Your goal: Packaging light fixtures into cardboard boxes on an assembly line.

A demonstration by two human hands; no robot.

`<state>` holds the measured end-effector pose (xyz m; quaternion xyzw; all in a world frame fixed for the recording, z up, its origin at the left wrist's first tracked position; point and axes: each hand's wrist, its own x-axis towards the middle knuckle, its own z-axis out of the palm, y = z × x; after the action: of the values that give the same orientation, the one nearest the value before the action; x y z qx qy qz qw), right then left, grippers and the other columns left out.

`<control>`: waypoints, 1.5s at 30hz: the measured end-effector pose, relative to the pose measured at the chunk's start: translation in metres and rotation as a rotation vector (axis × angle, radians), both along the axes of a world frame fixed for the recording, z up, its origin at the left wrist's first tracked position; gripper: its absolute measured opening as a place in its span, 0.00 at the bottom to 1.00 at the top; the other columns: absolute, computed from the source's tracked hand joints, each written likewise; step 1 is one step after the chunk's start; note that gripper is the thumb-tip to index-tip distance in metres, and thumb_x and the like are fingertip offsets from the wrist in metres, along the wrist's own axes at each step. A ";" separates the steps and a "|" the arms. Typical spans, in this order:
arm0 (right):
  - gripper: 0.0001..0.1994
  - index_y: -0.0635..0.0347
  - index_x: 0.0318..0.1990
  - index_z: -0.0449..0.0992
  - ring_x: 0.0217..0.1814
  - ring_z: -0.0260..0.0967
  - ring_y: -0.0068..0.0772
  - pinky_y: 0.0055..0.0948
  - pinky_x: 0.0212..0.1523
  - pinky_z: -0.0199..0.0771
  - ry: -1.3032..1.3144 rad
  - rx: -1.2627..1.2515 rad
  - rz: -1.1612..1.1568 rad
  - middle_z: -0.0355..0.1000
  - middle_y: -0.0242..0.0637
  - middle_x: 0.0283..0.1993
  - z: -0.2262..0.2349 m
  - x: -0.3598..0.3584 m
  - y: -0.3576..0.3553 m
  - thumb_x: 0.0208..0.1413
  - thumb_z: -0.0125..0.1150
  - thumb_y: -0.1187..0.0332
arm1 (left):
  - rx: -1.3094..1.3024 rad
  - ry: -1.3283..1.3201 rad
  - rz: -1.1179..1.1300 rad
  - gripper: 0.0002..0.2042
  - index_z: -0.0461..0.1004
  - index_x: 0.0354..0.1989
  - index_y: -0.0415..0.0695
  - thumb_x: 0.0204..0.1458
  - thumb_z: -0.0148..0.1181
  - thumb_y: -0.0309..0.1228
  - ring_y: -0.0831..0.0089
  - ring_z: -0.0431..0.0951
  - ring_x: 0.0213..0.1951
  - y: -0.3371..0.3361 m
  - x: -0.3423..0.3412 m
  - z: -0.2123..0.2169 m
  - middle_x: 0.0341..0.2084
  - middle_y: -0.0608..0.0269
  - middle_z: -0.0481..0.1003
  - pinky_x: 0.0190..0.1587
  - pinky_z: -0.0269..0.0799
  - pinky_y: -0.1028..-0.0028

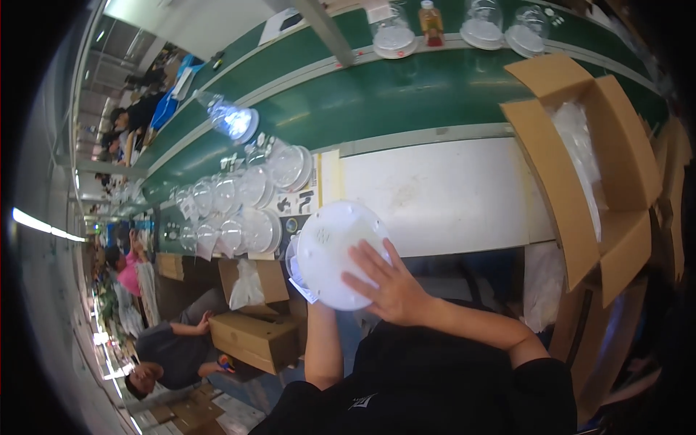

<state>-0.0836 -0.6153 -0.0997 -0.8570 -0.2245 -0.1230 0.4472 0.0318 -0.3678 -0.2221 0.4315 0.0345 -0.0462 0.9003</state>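
Observation:
A clear dome with a round white base [330, 254] is held up in front of me, tilted so that the base's underside faces me. Small feet and a cluster of holes show on that underside. My right hand [395, 286] lies across it, fingers stretched and spread flat. My left forearm [324, 341] rises behind the piece; the base hides my left hand and its fingers. Part of the clear dome and a white paper slip [303, 291] stick out past the base's left edge.
Rows of similar clear domes [254, 185] stand on the left. One lit dome [235, 122] rests on the green conveyor [362, 98]. An open cardboard box [573, 196] with plastic inside stands right of the white worktop [435, 196]. At lower left, a co-worker [181, 351] handles a closed carton [254, 341].

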 end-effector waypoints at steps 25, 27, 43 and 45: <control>0.28 0.40 0.63 0.71 0.77 0.53 0.53 0.63 0.72 0.45 -0.267 0.060 -0.089 0.57 0.50 0.74 0.002 -0.030 0.027 0.52 0.61 0.70 | -0.367 0.183 0.105 0.14 0.77 0.47 0.45 0.67 0.50 0.42 0.62 0.78 0.52 -0.026 -0.030 0.110 0.48 0.59 0.80 0.59 0.73 0.57; 0.33 0.46 0.63 0.67 0.77 0.48 0.64 0.69 0.70 0.43 -0.271 0.039 -0.053 0.52 0.58 0.74 0.003 -0.028 0.025 0.46 0.68 0.73 | -0.390 0.199 0.075 0.15 0.76 0.50 0.44 0.67 0.49 0.41 0.61 0.77 0.54 -0.009 -0.022 0.096 0.50 0.57 0.79 0.60 0.72 0.57; 0.28 0.68 0.73 0.50 0.77 0.49 0.42 0.34 0.73 0.46 0.360 0.825 -0.192 0.53 0.48 0.75 -0.150 0.018 -0.014 0.69 0.44 0.68 | 1.117 -0.129 0.086 0.11 0.71 0.34 0.38 0.66 0.49 0.33 0.66 0.73 0.25 -0.053 0.040 0.114 0.24 0.58 0.71 0.30 0.69 0.66; 0.27 0.68 0.72 0.53 0.77 0.49 0.42 0.33 0.73 0.47 0.473 0.710 -0.237 0.53 0.49 0.75 -0.154 0.036 -0.028 0.69 0.47 0.67 | 1.408 -0.513 0.090 0.13 0.72 0.36 0.37 0.65 0.50 0.35 0.51 0.77 0.32 -0.057 0.075 0.115 0.27 0.48 0.76 0.37 0.72 0.60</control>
<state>-0.0472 -0.6434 -0.2534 -0.6745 0.0400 -0.0435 0.7359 0.1070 -0.4251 -0.1070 0.9009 -0.1374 0.1256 0.3921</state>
